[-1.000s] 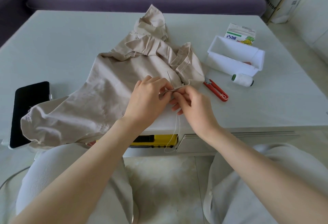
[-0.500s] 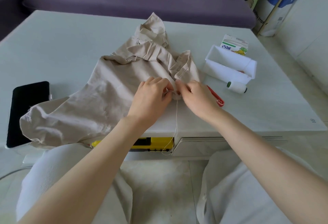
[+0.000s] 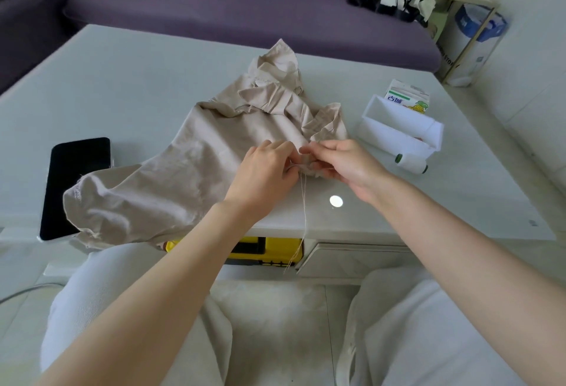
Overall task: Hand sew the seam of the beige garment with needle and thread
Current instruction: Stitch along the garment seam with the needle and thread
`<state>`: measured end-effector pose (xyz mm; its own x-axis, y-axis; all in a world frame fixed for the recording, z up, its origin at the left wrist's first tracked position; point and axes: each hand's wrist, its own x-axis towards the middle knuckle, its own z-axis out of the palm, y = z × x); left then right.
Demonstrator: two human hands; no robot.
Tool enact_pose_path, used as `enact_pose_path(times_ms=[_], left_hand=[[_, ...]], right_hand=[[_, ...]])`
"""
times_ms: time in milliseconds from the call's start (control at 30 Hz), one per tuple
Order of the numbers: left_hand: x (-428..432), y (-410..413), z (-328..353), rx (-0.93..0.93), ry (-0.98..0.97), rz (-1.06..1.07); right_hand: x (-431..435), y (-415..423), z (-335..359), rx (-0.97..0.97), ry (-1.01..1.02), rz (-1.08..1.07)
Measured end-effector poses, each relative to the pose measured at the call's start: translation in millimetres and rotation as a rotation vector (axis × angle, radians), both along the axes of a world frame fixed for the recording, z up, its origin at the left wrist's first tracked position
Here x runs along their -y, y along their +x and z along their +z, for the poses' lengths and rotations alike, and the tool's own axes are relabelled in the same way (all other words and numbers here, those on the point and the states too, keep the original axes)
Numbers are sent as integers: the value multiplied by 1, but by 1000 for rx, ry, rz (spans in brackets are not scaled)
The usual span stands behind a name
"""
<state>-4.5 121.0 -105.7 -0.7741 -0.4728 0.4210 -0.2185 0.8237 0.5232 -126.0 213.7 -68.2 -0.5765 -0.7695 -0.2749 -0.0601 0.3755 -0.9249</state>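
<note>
The beige garment [image 3: 196,171] lies crumpled across the white table [image 3: 137,94]. My left hand [image 3: 263,171] pinches its seam edge near the table's front. My right hand [image 3: 343,162] meets it from the right, fingers curled on the same fold of fabric. The needle is hidden between the fingers. A beige thread [image 3: 304,217] hangs from the pinched spot down over the table edge.
A black phone [image 3: 73,183] lies at the left, partly under the garment. A white box [image 3: 401,131], a small carton [image 3: 407,97] and a white thread spool [image 3: 412,163] sit at the right. A yellow item [image 3: 272,251] shows under the table edge. A purple sofa [image 3: 245,9] stands behind.
The needle that stood up between my fingers a second ago is hidden now. My right hand has moved up onto the seam fold, covering the red snips. The view has tilted up.
</note>
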Motion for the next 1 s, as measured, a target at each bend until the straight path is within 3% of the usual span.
enact_pose_path(times_ms=[300,533,667,800,1000], left_hand=[[-9,-1,-6,155,86,-101],[-25,1,22,-50,756,-289],[-32,5,23,7,634,-281],[-46,5,39,31,558,-286],[-89,9,73,-1,621,-464]], right_hand=[[-12,-5,27,-135,-99,28],[-38,-12,41,-99,-219,-63],[-63,-27,35,19,-239,-311],[-86,-42,9,-114,-150,-491],[-105,-41,-15,-151,-68,-487]])
